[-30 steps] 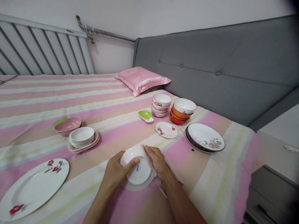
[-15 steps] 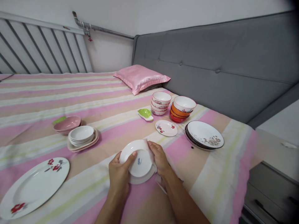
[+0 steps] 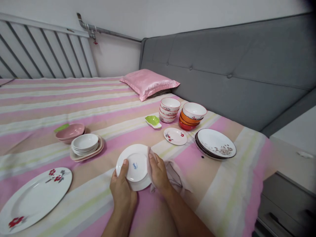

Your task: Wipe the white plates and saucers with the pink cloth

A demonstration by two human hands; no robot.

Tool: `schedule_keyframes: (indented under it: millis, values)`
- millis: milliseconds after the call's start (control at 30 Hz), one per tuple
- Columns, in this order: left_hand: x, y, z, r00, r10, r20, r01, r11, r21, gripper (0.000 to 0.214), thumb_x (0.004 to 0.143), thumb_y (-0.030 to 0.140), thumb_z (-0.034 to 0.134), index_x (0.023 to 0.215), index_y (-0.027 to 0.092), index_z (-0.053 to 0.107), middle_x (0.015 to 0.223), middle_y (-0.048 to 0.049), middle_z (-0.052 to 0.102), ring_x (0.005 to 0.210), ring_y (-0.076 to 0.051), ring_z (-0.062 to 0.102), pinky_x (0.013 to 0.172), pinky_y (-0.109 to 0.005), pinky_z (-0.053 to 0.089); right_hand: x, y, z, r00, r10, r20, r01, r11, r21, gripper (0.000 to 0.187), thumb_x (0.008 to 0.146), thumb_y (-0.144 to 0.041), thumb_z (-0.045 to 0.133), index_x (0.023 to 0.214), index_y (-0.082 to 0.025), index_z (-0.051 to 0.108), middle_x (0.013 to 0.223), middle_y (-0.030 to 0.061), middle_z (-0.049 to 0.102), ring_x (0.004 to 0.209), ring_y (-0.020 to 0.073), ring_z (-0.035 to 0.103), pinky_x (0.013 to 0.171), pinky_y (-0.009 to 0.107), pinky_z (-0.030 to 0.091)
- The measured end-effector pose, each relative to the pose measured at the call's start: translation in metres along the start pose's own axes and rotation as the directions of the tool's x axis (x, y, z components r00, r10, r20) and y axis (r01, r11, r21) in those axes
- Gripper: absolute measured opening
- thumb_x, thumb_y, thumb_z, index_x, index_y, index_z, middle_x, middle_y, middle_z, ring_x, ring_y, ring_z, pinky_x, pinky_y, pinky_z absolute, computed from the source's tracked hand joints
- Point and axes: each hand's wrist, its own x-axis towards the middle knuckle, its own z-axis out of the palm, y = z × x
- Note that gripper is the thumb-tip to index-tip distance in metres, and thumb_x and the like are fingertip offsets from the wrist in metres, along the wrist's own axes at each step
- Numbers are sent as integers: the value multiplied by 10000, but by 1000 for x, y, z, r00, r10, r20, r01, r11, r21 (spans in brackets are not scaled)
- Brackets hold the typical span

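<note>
A small white plate (image 3: 138, 163) is held up over the bed, its underside with a blue mark facing me. My left hand (image 3: 123, 186) grips its left rim, the thumb lying across the base. On the right rim, my right hand (image 3: 159, 171) pinches a pale pink cloth (image 3: 176, 177) against the plate, and the cloth's loose end hangs beside the wrist. Just beyond lies a small flowered plate (image 3: 175, 136). A green leaf-shaped dish (image 3: 153, 121) rests farther back.
Stacked flowered bowls (image 3: 169, 110) and orange-red bowls (image 3: 191, 116) stand near the headboard (image 3: 222, 65). Dark-rimmed plates (image 3: 217, 143) sit right. To the left are small white bowls (image 3: 85, 143), pink dishes (image 3: 70, 131) and an oval platter (image 3: 37, 197). A pink pillow (image 3: 150, 82) lies behind.
Both hands and the plate have shifted left. The right hand's cloth now wraps over the plate's right rim, and more of the cloth shows to the right.
</note>
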Motion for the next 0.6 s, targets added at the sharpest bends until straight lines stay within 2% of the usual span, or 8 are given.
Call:
schedule_keyframes:
  millis: [167, 233, 300, 367, 433, 500, 600]
  values:
    - [3, 1, -1, 1000, -14, 8, 14, 999, -52, 223, 740, 196, 672, 957, 167, 628, 903, -21, 670, 762, -122, 624, 681, -228, 525, -9, -4, 7, 996, -78, 39, 80, 996, -41, 325, 895, -388, 417, 1001, -192, 653, 928, 53, 665, 913, 189, 575, 853, 273, 397]
    - [1, -1, -1, 1000, -17, 18, 17, 999, -41, 222, 757, 242, 659, 964, 172, 625, 893, -20, 674, 780, -132, 625, 686, -234, 519, -8, -5, 4, 995, -91, 27, 91, 996, -19, 336, 898, -388, 409, 1001, -180, 652, 940, 57, 671, 912, 189, 582, 842, 273, 407]
    - [-2, -3, -1, 997, -12, 72, 10, 1000, 19, 247, 750, 283, 665, 966, 169, 629, 881, -23, 682, 788, -144, 627, 687, -236, 507, -2, -5, -3, 998, -60, -20, 61, 997, 38, 349, 894, -407, 410, 966, -176, 662, 930, 53, 682, 884, 184, 591, 823, 273, 421]
    - [-5, -3, -3, 980, -41, 194, 14, 990, 139, 286, 721, 318, 692, 948, 151, 643, 819, -27, 686, 743, -154, 626, 659, -235, 490, 7, -3, -14, 995, 29, -92, -13, 986, 165, 343, 867, -431, 450, 956, -179, 666, 939, 42, 693, 904, 185, 597, 828, 277, 431]
    - [-6, -1, -5, 935, -132, 330, 35, 958, 285, 309, 695, 362, 709, 886, 124, 661, 684, -24, 662, 645, -153, 606, 595, -231, 464, 17, -1, -25, 980, 164, -110, -115, 928, 356, 348, 817, -443, 523, 1006, -181, 653, 938, 31, 701, 932, 193, 607, 830, 291, 444]
    - [-6, 5, -7, 890, -190, 415, 17, 923, 385, 328, 689, 412, 702, 808, 109, 671, 577, -11, 616, 560, -139, 569, 541, -223, 431, 24, -1, -34, 954, 299, -25, -247, 829, 501, 393, 784, -450, 557, 1045, -168, 640, 895, 37, 711, 890, 207, 630, 787, 313, 471]
    - [-4, 19, -6, 874, -185, 449, -37, 897, 441, 380, 670, 460, 698, 834, 118, 685, 612, -22, 631, 562, -142, 567, 547, -225, 429, 26, -2, -40, 906, 409, 109, -394, 722, 568, 390, 754, -449, 586, 996, -152, 657, 805, 41, 717, 801, 217, 653, 715, 320, 493]
